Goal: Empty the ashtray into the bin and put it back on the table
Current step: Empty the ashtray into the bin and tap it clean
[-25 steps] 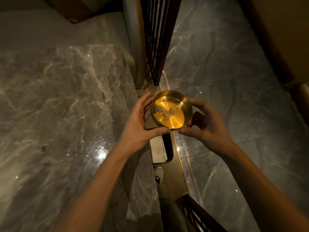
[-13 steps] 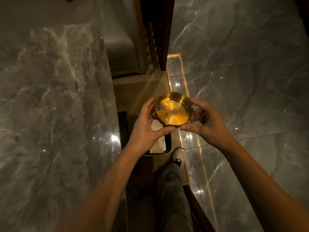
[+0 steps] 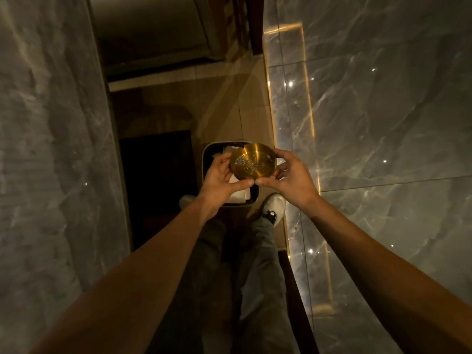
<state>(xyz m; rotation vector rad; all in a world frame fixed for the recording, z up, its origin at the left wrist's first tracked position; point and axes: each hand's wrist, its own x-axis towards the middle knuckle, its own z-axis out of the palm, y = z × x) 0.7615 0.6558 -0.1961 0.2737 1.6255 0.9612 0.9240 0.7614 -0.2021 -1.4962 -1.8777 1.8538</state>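
Holding a round brass ashtray (image 3: 253, 160) between both hands, directly above the open bin (image 3: 204, 159) on the floor. Gripped at the rim from opposite sides: left hand (image 3: 221, 178) curled around the left edge, thumb pressed under the near rim; right hand (image 3: 291, 175) wrapped around the right edge, thumb likewise along the near rim, the two thumb tips almost meeting below the dish. Kept roughly level, open side up, with a scatter of grey ash (image 3: 242, 160) lying inside, mostly left of centre. Seated in the gap between the palms, not resting on either. White paper scraps (image 3: 238, 194) visible in the bin beneath the left wrist. Flanked by a grey marble table (image 3: 51, 149) at left and glossy marble floor tiles (image 3: 383, 123) at right. Standing just behind the bin: a white sneaker (image 3: 274, 204) and grey trousers (image 3: 258, 264).
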